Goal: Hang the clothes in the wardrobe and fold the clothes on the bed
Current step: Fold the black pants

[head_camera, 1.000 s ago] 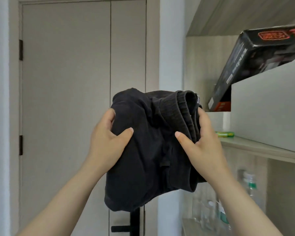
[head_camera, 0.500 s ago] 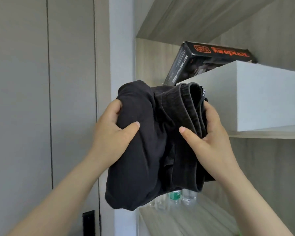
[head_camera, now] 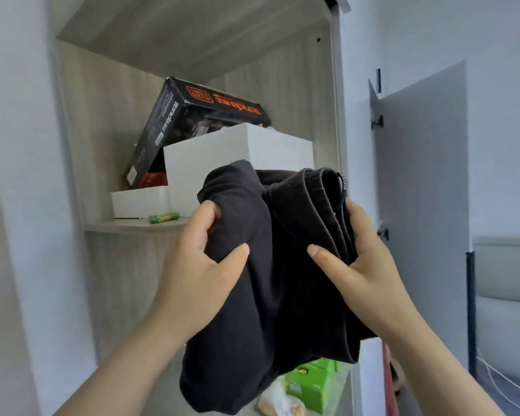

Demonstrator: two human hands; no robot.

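A folded black garment [head_camera: 278,265] is held up at chest height in front of an open shelf unit [head_camera: 108,130]. My left hand [head_camera: 201,265] grips its left side, thumb on the front and fingers curled behind. My right hand [head_camera: 360,265] grips the right side by the ribbed waistband, thumb across the front. The lower part of the garment hangs loose below both hands.
On the shelf board [head_camera: 132,226] stand a white box [head_camera: 237,151], a tilted black box with orange print [head_camera: 192,115], a low white tray [head_camera: 140,201] and a green tube [head_camera: 164,217]. Green cartons [head_camera: 311,382] sit on the lower shelf. An open grey door [head_camera: 421,205] is on the right.
The view has swung right from the closed doors to the open shelves. Both hands keep the same grip on the black garment, which has come in front of the white box.
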